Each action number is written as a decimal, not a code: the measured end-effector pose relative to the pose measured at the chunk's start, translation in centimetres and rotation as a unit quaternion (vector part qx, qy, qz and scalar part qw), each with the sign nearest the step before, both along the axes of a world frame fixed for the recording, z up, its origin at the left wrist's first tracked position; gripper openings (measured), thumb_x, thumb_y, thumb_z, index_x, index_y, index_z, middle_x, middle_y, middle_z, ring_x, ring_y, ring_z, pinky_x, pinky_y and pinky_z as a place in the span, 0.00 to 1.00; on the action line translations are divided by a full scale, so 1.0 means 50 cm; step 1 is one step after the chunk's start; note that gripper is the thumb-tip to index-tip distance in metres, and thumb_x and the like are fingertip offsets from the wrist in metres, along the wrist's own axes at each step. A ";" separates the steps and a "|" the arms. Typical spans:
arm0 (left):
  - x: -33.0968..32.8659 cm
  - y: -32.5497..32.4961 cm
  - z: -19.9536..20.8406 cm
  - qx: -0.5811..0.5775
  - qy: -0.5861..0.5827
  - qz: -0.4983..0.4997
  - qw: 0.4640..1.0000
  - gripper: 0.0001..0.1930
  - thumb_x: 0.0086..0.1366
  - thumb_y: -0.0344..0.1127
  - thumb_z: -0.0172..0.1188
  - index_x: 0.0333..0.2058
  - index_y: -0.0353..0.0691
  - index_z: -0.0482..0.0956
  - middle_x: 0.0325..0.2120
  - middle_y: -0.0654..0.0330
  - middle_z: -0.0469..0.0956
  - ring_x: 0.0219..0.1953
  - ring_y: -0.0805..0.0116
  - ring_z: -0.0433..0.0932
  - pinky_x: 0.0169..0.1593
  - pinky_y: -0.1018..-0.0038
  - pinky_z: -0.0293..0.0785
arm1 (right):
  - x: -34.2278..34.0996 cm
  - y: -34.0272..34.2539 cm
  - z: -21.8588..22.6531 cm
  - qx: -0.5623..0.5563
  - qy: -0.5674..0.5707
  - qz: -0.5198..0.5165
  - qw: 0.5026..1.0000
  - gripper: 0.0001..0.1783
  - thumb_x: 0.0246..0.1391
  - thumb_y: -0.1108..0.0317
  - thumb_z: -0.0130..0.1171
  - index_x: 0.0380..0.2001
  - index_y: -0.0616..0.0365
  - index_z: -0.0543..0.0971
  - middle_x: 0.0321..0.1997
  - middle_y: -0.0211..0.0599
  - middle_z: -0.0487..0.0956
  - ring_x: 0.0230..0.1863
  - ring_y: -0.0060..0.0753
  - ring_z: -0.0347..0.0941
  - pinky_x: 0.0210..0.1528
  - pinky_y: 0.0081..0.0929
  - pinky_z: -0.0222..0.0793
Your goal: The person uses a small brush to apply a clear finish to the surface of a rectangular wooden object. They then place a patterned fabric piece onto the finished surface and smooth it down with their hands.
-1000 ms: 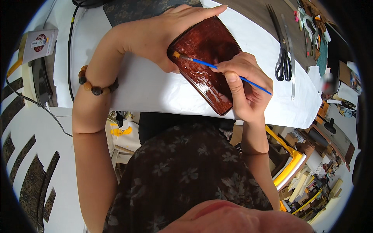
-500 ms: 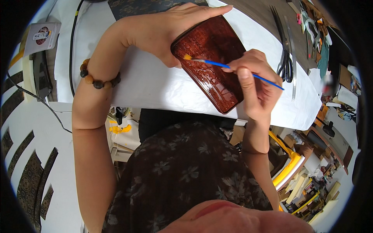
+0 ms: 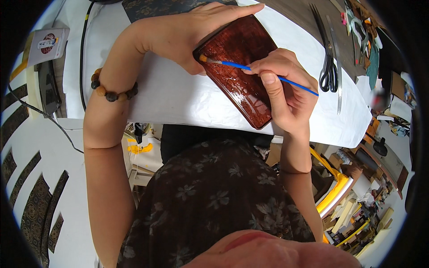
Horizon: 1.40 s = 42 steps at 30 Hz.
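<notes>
Gripping a slim blue-handled brush between thumb and fingers, the right hand is curled round the handle, whose back end sticks out past it to the right. The brush's brownish bristles meet the glossy red-brown case at its left corner. Along the case's upper-left edge, the left hand holds it, one digit stretched toward the far corner and another down by the left corner; the remaining fingers are mostly hidden. The case has rounded corners, a dark rim and a wet-looking shine, and is over the white sheet, its nearest corner just beside the sheet's near edge. Whether it rests on the sheet or is raised off it, I cannot tell. A bracelet of brown and black beads circles the left forearm.

Farther out, a dark patterned piece lies at the sheet's far edge, partly hidden by the left hand. A black cable runs along the sheet's left edge. Toward its right edge lie black-handled scissors, the blades pointing away over the brownish table, with a narrow metal strip just beside them. Well apart on the left, dark patterned strips lie on a white surface.
</notes>
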<state>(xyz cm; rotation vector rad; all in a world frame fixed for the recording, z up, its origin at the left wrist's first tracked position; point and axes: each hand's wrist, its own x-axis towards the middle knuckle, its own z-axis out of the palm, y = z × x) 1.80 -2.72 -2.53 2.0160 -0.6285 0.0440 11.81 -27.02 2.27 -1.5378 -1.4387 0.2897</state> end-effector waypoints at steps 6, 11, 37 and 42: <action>-0.002 0.001 0.003 0.004 0.022 0.005 1.000 0.69 0.48 0.39 0.76 0.74 0.33 0.29 0.68 0.40 0.56 0.67 0.42 0.55 0.71 0.58 0.44 | 0.003 -0.008 0.012 -0.007 0.006 -0.002 1.000 0.02 0.57 0.75 0.64 0.32 0.60 0.84 0.30 0.35 0.85 0.31 0.33 0.77 0.46 0.30 0.69; -0.002 0.001 0.008 0.005 0.038 -0.006 0.999 0.68 0.48 0.37 0.75 0.74 0.35 0.27 0.69 0.41 0.56 0.68 0.41 0.54 0.71 0.57 0.41 | -0.004 0.004 -0.009 0.019 0.035 -0.015 0.999 0.02 0.57 0.74 0.64 0.32 0.60 0.84 0.31 0.35 0.85 0.32 0.32 0.77 0.46 0.29 0.69; 0.001 0.003 0.021 0.049 0.034 0.007 0.998 0.72 0.46 0.50 0.78 0.73 0.30 0.29 0.71 0.36 0.48 0.69 0.41 0.52 0.72 0.57 0.43 | 0.027 -0.065 0.025 -0.013 0.055 -0.017 0.998 0.04 0.59 0.74 0.61 0.33 0.61 0.84 0.28 0.36 0.84 0.29 0.33 0.75 0.44 0.30 0.68; 0.008 -0.005 0.009 0.047 0.026 0.016 0.998 0.77 0.41 0.62 0.79 0.73 0.28 0.33 0.70 0.36 0.49 0.68 0.43 0.54 0.71 0.57 0.46 | 0.009 -0.034 -0.004 -0.011 -0.022 -0.002 1.000 0.05 0.60 0.73 0.62 0.31 0.59 0.84 0.32 0.34 0.86 0.31 0.29 0.76 0.43 0.29 0.69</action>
